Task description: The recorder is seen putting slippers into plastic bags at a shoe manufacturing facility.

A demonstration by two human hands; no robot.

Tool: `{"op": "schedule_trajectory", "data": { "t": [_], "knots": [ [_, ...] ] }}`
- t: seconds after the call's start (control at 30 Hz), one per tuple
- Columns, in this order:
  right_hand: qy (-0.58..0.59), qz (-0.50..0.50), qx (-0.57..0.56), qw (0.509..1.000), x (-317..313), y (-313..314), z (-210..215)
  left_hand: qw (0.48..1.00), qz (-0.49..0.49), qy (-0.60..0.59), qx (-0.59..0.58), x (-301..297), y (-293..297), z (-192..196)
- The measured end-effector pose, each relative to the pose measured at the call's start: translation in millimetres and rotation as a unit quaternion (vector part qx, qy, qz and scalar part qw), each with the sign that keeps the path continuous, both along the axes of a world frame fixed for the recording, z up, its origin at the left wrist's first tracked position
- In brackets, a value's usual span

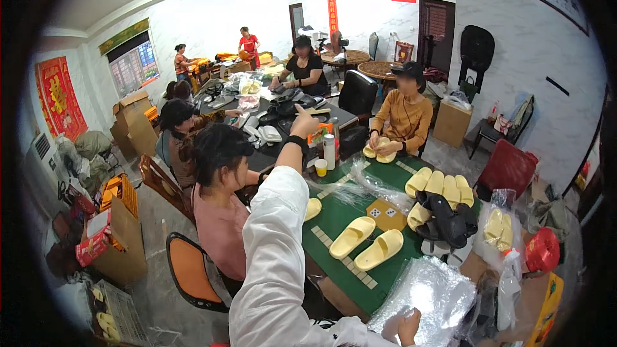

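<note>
My left arm, in a white sleeve with a black wristband, reaches far forward past the table corner. My left hand [301, 123] is raised with the index finger stretched out, holding nothing. At the lower edge my right hand [407, 328] has its fingers curled beside a pile of shiny clear plastic bags [424, 292]; what they hold, if anything, is hidden. On the green table [334, 218] in front of me lies a pair of pale yellow slippers [352, 238]. More yellow slippers [434, 184] stand in a row to the right, with black slippers [443, 218] heaped against them.
Across the table a person in a mustard top [403, 115] handles yellow slippers. A person in pink [218, 218] sits close left of my arm. A white thermos [330, 151] and yellow cup [321, 167] stand near the table's far edge. An orange-backed chair [193, 270] is at left.
</note>
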State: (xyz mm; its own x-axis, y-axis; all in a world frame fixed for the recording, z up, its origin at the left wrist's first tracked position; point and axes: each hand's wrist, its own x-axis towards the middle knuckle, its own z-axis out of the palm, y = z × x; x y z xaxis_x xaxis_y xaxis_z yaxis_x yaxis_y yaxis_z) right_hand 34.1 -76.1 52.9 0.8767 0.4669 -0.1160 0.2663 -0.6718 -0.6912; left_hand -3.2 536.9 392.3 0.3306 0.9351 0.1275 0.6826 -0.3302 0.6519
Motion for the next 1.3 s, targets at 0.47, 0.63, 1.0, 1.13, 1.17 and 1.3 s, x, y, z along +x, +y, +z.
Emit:
{"op": "schedule_trajectory", "data": {
  "t": [0.47,0.63,1.0,1.13,1.17,1.3],
  "knots": [
    [0.044,-0.152,0.009,0.987,6,-52,-34,0.853,-0.519,0.01,-0.04,254,-201,-33],
    [-0.019,-0.115,-0.01,0.993,0,-35,-33,0.74,-0.648,0.103,-0.15,317,-329,-91],
    [0.039,-0.176,0.101,0.978,-28,-61,19,0.666,-0.721,0.181,-0.063,388,-529,-167],
    [0.051,-0.166,0.091,0.981,-16,-68,10,0.689,-0.707,0.148,-0.052,377,-499,-182],
    [0.043,-0.156,0.085,0.983,-13,-67,7,0.701,-0.695,0.15,-0.051,371,-487,-187],
    [0.025,-0.125,0.066,0.99,10,-79,-11,0.656,-0.742,0.126,-0.054,286,-480,-181]
  ]
}}
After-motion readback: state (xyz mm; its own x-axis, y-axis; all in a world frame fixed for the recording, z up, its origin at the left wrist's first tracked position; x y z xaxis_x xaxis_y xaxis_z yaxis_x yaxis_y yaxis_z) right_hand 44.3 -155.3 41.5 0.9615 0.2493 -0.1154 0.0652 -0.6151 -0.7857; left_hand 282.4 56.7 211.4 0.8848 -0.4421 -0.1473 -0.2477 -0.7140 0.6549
